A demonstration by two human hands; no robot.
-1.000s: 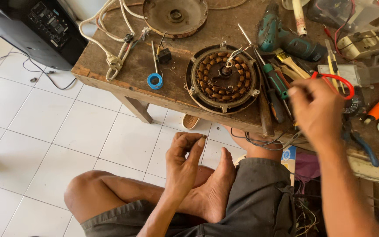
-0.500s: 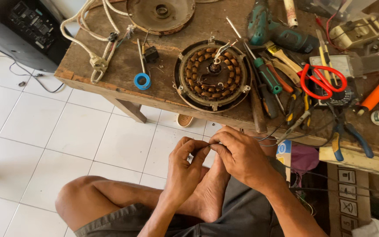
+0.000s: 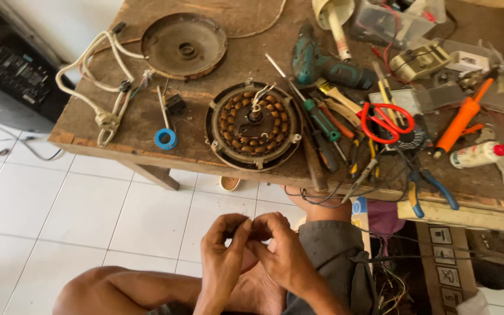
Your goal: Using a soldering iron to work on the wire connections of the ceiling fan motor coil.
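Observation:
My left hand (image 3: pixel 221 259) and my right hand (image 3: pixel 282 252) meet fingertip to fingertip over my lap, below the front edge of the wooden workbench (image 3: pixel 118 150). The fingers of both pinch something very small, which they hide. On the bench straight above them lies a round fan motor stator (image 3: pixel 255 123) with copper coils. Red-handled scissors (image 3: pixel 384 119) lie to its right among screwdrivers (image 3: pixel 322 119).
A round rusty metal cover (image 3: pixel 185 44), a white cord (image 3: pixel 97 76) and a blue tape roll (image 3: pixel 165 139) lie on the bench's left half. A green drill (image 3: pixel 322 64), orange tool (image 3: pixel 461 121), blue pliers (image 3: pixel 433 188) and glue bottle (image 3: pixel 479 154) crowd the right. A black device (image 3: pixel 13 81) stands on the tiled floor.
My right hand left the tools near the scissors and came down to my lap. It now meets my left hand, which rose slightly, fingertips pinched together.

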